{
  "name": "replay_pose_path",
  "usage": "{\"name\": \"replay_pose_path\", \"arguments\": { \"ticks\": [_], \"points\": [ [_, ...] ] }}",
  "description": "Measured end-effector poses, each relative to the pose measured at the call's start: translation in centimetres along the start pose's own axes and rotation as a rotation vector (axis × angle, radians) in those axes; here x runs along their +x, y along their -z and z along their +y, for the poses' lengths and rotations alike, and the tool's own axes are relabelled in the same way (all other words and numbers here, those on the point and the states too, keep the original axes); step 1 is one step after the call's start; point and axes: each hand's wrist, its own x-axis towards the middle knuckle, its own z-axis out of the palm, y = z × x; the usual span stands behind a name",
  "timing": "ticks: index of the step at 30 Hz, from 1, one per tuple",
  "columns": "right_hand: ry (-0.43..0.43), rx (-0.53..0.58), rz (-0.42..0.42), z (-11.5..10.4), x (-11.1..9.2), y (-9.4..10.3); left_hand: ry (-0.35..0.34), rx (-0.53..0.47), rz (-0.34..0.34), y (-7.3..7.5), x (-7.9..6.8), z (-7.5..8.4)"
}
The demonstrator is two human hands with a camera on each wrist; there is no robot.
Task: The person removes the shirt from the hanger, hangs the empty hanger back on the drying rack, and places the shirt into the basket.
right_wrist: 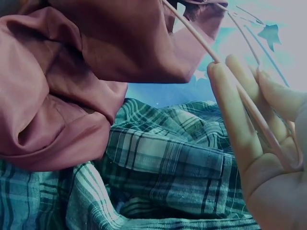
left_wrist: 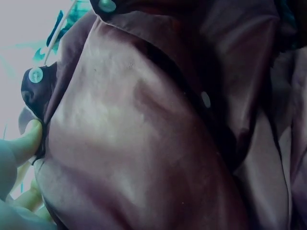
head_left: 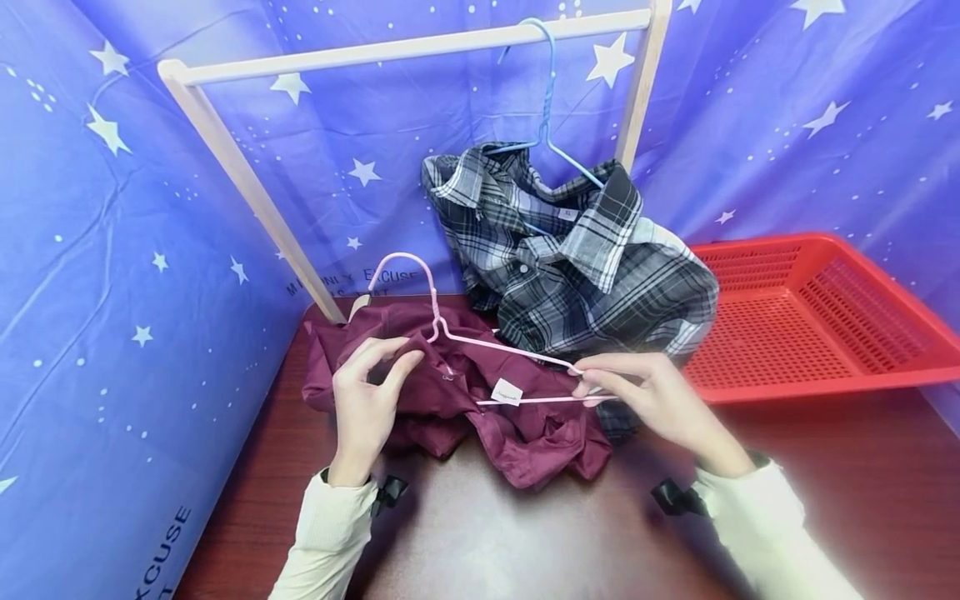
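A pink wire hanger point(head_left: 510, 348) lies partly inside the collar of a maroon button shirt point(head_left: 525, 454), its hook rising above the cloth. My left hand point(head_left: 367, 400) pinches the shirt's edge between thumb and fingers; in the left wrist view the thumb point(left_wrist: 29, 141) presses the cloth just below a white button point(left_wrist: 36, 75). The hanger's right end is in my right hand point(head_left: 645, 392), its wire running across the fingers and palm in the right wrist view. The hanger's left end is hidden in the shirt. A white label point(head_left: 507, 392) shows at the neck.
Behind stands a wooden rack point(head_left: 420, 48), where a black-and-white plaid shirt point(head_left: 600, 258) hangs on a blue hanger point(head_left: 550, 92). A red plastic basket point(head_left: 810, 317) sits at the right. Blue star-printed cloth point(head_left: 202, 250) surrounds the dark red table point(head_left: 795, 475).
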Motion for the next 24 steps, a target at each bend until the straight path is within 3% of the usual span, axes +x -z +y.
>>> {"name": "replay_pose_path", "arguments": {
  "ticks": [13, 24],
  "points": [
    [0.029, -0.17, 0.068, -0.7, -0.2, 0.8, -0.022, 0.102, 0.003, 1.2, -0.4, -1.5],
    [0.041, -0.121, 0.094, -1.2, -0.7, 2.0, -0.053, 0.138, -0.049, 2.1, -0.7, -2.7]
  ]
}}
